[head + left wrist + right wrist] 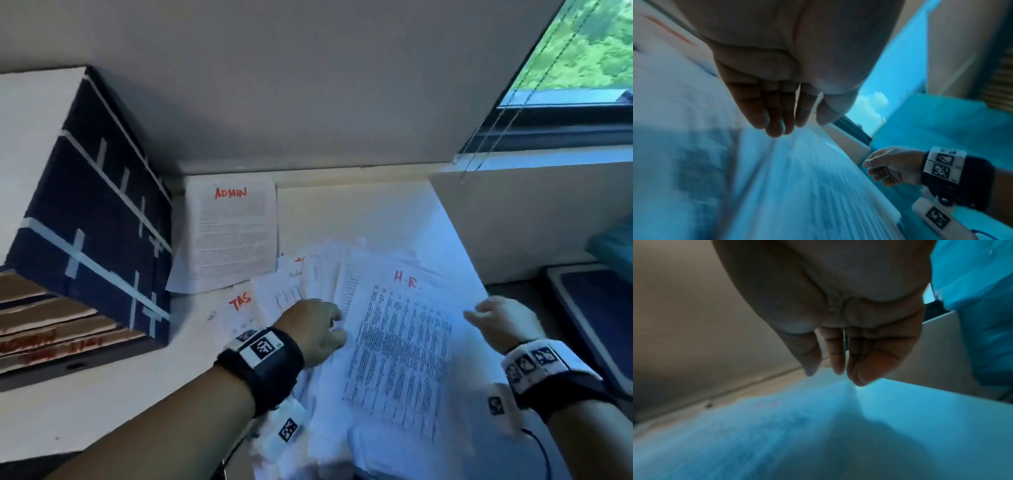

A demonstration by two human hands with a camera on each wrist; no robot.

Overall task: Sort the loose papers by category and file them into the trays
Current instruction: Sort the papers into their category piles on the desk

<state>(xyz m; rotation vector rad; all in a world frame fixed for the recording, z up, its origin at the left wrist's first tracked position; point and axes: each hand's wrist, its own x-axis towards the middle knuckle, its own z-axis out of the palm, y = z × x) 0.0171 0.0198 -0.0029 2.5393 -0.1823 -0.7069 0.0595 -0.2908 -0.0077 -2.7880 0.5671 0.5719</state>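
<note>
A printed sheet headed "H.R." (404, 353) tops a fanned pile of loose papers on the white desk. My left hand (318, 329) is at its left edge; in the left wrist view its fingers (774, 113) lie straight and together over the sheet (807, 178). My right hand (500, 318) is at the sheet's right edge, fingers loose and holding nothing (838, 356). A sheet marked "ADMIN" (233, 236) lies apart at the back, and one marked "TAS" (236, 308) pokes out left of the pile. The navy tray stack (102, 222) stands at the left, its cardboard shelves (51, 325) lettered in red.
A wall runs behind the desk, with a window (582, 51) and hanging blind cords (496, 137) at the upper right. A dark flat object (599, 308) and something teal (613, 246) sit at the right edge. Bare desk (120, 394) shows in front of the trays.
</note>
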